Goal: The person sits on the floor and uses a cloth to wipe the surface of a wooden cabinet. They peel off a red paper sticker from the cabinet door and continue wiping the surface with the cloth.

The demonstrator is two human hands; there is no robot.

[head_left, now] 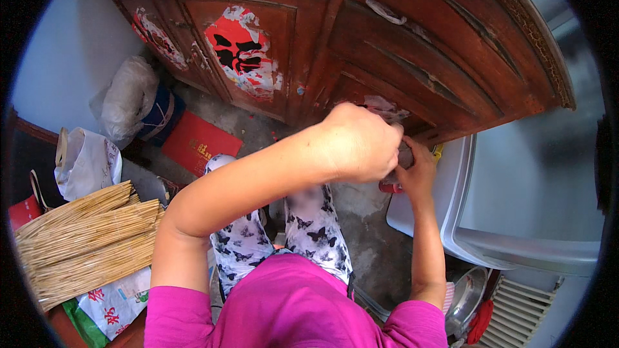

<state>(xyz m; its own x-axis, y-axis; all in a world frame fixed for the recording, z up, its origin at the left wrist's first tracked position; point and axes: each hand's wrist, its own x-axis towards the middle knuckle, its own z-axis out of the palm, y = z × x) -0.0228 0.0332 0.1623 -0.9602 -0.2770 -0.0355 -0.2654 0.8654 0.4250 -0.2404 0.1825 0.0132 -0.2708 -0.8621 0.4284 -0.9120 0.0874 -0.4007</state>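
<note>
Before the wooden cabinet point(316, 45)'s left half, a reach could pass above the red box point(190, 136); left hand point(364, 142), right hand point(419, 169) and pale unit point(532, 174) obstruct the cabinet's right.

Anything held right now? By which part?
Right hand appears to hold a small greyish object; the part gripped can't be told. Left hand, curled beside it, hides its own grip.

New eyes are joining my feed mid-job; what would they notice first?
Probably the bright magenta top at bottom centre, and the left hand close by the right hand, just right of centre. Next, the torn red-and-black decoration on the dark wooden cabinet, upper left of centre, and the bundles of straw-coloured sticks at far left.
</note>
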